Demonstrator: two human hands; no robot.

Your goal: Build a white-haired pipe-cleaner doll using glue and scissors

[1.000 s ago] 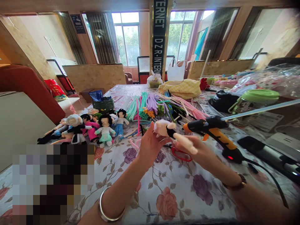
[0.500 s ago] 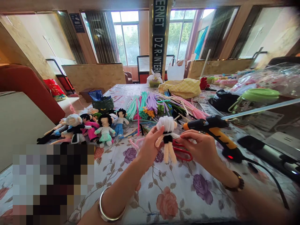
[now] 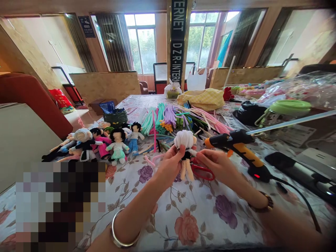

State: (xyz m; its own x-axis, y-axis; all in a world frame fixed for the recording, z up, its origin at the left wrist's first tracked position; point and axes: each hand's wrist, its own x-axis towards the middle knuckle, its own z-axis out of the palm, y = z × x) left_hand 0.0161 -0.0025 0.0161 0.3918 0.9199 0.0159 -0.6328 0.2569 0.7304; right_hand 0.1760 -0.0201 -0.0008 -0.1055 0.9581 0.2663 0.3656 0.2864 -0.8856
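Note:
A small pipe-cleaner doll [image 3: 184, 140] with white hair, a black top and beige legs is held upright above the table. My left hand [image 3: 171, 161] is closed round its body, the thumb pressed on its chest. With fingertips pinched, my right hand [image 3: 216, 162] grips the doll's white-sleeved arm at its side. Red-handled scissors [image 3: 203, 172] lie on the cloth just behind and below the doll; their blades are hidden. A black and orange glue gun [image 3: 244, 147] with a long glue stick stands to the right, its red light on.
Several finished dolls [image 3: 117, 145] lie at the left beside a dark green basket [image 3: 114, 118]. Bundles of coloured pipe cleaners [image 3: 169, 117] spread behind my hands. A yellow checked bag [image 3: 202, 98] and a green-lidded jar [image 3: 290, 106] stand farther back. A black device [image 3: 294, 171] lies at right.
The doll has tilted and turned slightly. My left thumb has moved from beside its head down onto its chest, and my right hand has shifted slightly left along the arm.

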